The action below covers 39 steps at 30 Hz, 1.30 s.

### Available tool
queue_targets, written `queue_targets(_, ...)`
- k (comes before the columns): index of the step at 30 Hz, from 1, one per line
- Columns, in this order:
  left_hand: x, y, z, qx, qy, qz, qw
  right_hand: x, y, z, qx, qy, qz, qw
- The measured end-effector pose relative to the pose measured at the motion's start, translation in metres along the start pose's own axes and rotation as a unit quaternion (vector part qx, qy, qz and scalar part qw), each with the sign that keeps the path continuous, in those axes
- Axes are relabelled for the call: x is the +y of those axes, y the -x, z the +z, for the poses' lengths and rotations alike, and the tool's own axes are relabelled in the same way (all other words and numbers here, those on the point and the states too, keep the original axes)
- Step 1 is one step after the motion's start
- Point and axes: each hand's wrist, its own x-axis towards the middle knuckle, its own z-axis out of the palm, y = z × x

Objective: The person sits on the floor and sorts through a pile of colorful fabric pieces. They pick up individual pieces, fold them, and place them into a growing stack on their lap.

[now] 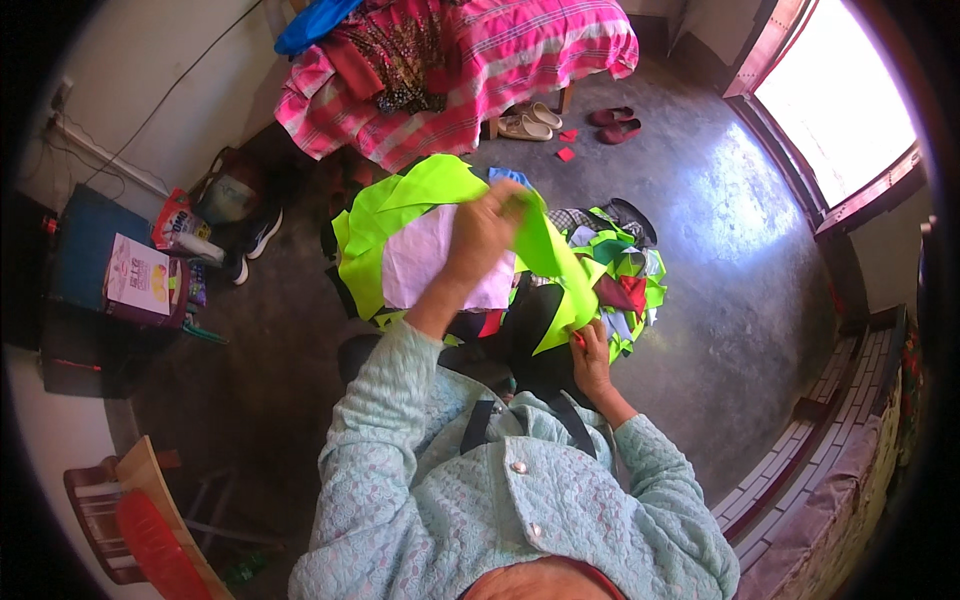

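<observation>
Between the fingers of the left hand [485,240] and those of the right hand [592,360] there is a long strip of thin neon yellow-green cloth [550,262], reaching from just beside the left fingers down to the right ones. I judge it to be light and soft, not fragile, perhaps a little slippery; because such cloth folds easily, it is best taken by an edge or a corner, with a gentle pinch at each end. The right fingers are bent together and seem to pinch the lower end of the strip; a small red thing [579,341] shows beside them, whose kind I cannot tell. The left fingers are blurred and curled near the upper part of the strip; how far open they are, and whether they grip it, I cannot tell. Under the left hand and to the left of its fingers is a pale pink cloth panel [425,262], bordered by overlapping neon yellow-green cloth pieces [400,200]. To the right of the left fingers lies a mixed heap of coloured cloth scraps [622,290]. Farther ahead of both hands' fingers are beige slip-on shoes [524,127], dark red shoes [620,131] and, beyond, a pink checked cloth cover [530,50].
</observation>
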Motion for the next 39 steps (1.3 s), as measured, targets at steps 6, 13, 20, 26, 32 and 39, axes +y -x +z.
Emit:
queue_targets(6,-0.149,-0.008,-0.052,0.186,0.037,-0.185,0.964,-0.005,-0.001,0.001,0.009,-0.003,-0.016,1.000)
queue_targets(13,-0.162,0.015,-0.057,0.189,0.163,-0.213,0.945,-0.004,-0.002,0.002,0.005,0.005,-0.022,1.000)
queue_targets(20,-0.154,0.019,-0.066,0.209,0.081,-0.217,0.950,-0.007,-0.003,-0.001,0.010,0.014,-0.030,0.999)
queue_targets(26,-0.113,0.054,-0.049,0.205,0.046,-0.255,0.944,-0.005,-0.003,0.002,0.014,-0.003,-0.017,1.000)
queue_targets(32,-0.076,0.111,0.007,0.187,-0.110,-0.136,0.967,-0.001,0.000,0.001,0.010,-0.001,-0.009,1.000)
queue_targets(39,-0.074,0.151,0.077,-0.024,-0.045,-0.165,0.985,-0.005,-0.002,-0.001,0.018,0.001,-0.007,1.000)
